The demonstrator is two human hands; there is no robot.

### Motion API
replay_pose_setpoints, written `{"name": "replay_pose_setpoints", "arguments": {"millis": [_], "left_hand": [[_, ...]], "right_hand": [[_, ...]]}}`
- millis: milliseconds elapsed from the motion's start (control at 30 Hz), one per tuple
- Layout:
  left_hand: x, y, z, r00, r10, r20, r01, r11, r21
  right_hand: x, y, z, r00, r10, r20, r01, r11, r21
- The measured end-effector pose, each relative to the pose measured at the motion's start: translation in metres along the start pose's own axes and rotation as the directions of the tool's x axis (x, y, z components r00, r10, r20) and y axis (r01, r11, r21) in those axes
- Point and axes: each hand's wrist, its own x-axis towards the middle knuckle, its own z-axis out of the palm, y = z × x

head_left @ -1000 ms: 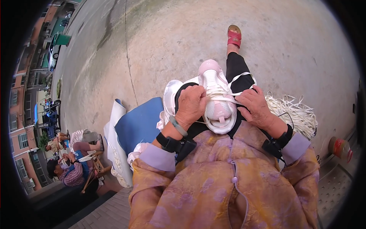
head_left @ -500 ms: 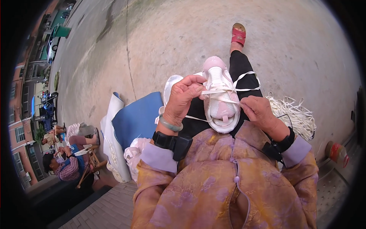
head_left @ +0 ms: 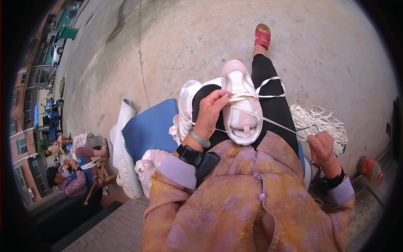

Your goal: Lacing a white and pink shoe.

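A pink and white sneaker (head_left: 243, 115) rests on my lap, its toe pointing away from me. At the left edge of its lacing, my left hand (head_left: 210, 108) pinches a white shoelace (head_left: 275, 122) with thumb and finger. My right hand (head_left: 322, 148) is out to the right, closed on the far part of the lace, which runs taut from the shoe. Another loop of lace (head_left: 270, 80) lies over my right thigh. Beside my left knee sits a second pale shoe (head_left: 188, 98), partly hidden behind my leg.
A heap of white laces (head_left: 323, 124) lies to the right, near a plastic jar (head_left: 370, 170). At left are a blue sheet (head_left: 151, 128) and more pink shoes (head_left: 149, 168). Farther left, a person (head_left: 75, 180) sits holding white strips.
My right hand has moved right and toward me, drawing the lace out long and straight. My left hand has stayed by the lacing, shifting slightly.
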Motion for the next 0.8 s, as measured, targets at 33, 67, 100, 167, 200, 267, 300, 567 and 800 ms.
{"name": "replay_pose_setpoints", "arguments": {"millis": [33, 67, 100, 167, 200, 267, 300, 567, 800], "left_hand": [[-0.001, -0.001, 0.003, 0.999, 0.038, -0.028, -0.036, 0.998, 0.061], [-0.002, -0.002, 0.005, 0.999, 0.037, -0.027, -0.036, 0.998, 0.060], [-0.003, -0.002, 0.007, 0.999, 0.041, -0.028, -0.039, 0.998, 0.052], [-0.004, -0.002, 0.009, 0.998, 0.048, -0.032, -0.046, 0.998, 0.046], [-0.005, -0.004, 0.009, 0.996, 0.068, -0.053, -0.064, 0.996, 0.069], [-0.008, -0.009, 0.006, 0.993, 0.088, -0.081, -0.081, 0.992, 0.093], [-0.009, -0.011, 0.004, 0.989, 0.113, -0.093, -0.102, 0.988, 0.116], [-0.009, -0.019, 0.002, 0.977, 0.187, -0.099, -0.161, 0.960, 0.228], [-0.008, 0.001, 0.018, 0.831, 0.554, -0.052, -0.403, 0.665, 0.629]], "right_hand": [[-0.005, 0.000, 0.004, 0.998, 0.014, 0.055, -0.016, 0.999, 0.030], [-0.006, -0.002, 0.009, 0.998, 0.038, 0.047, -0.041, 0.997, 0.061], [-0.007, 0.000, 0.013, 0.998, 0.038, 0.047, -0.041, 0.997, 0.060], [-0.008, 0.005, 0.019, 0.996, 0.089, -0.011, -0.088, 0.994, 0.069], [-0.008, 0.005, 0.018, 0.996, 0.088, -0.012, -0.087, 0.994, 0.068], [-0.008, 0.004, 0.018, 0.996, 0.071, 0.046, -0.075, 0.993, 0.094], [-0.007, 0.003, 0.018, 0.997, 0.069, 0.046, -0.073, 0.993, 0.096], [-0.015, -0.004, 0.016, 0.991, 0.088, 0.100, -0.098, 0.990, 0.105], [0.027, -0.006, 0.031, 0.938, 0.257, 0.232, -0.335, 0.845, 0.417]]}}
